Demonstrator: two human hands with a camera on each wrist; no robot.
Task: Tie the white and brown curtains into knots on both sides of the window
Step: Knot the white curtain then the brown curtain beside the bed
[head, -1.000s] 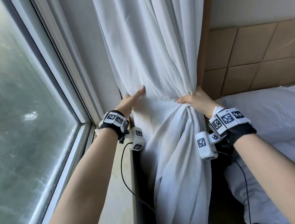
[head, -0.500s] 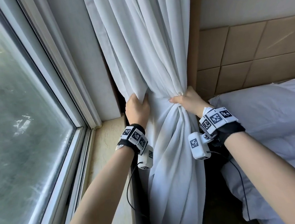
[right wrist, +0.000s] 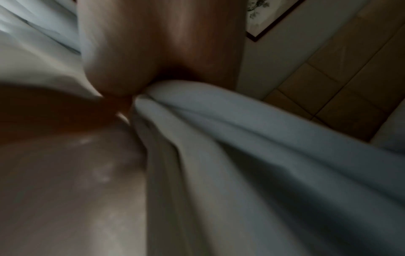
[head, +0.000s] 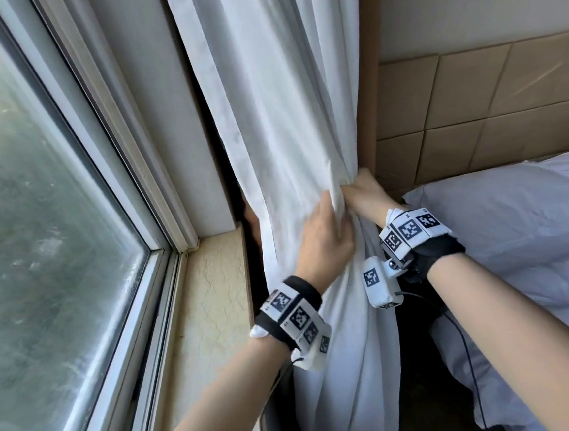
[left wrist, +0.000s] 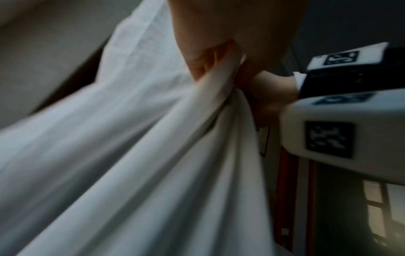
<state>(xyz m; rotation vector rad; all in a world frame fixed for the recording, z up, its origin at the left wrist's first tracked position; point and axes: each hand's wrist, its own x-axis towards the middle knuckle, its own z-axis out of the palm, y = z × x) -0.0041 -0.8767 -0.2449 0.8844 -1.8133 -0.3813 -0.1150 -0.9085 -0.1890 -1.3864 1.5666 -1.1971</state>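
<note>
L hand (head: pixel 323 237) & R hand (head: pixel 363 193) side by side, fingers curled, both bunching white curtain (head: pixel 285 119) by window (head: pixel 34 202), next to bed (head: pixel 518 229)

head view bright, daylight from window (head: pixel 37 237) — wrist views dim, blurred, soft focus.

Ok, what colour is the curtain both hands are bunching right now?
White, plain, no pattern: the curtain gripped by the left hand and right hand. Head view shows it best.

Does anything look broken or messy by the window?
Nothing looks broken or spilled. The white curtain is bunched up only because the left hand and right hand are gripping it together beside the window sill.
</note>
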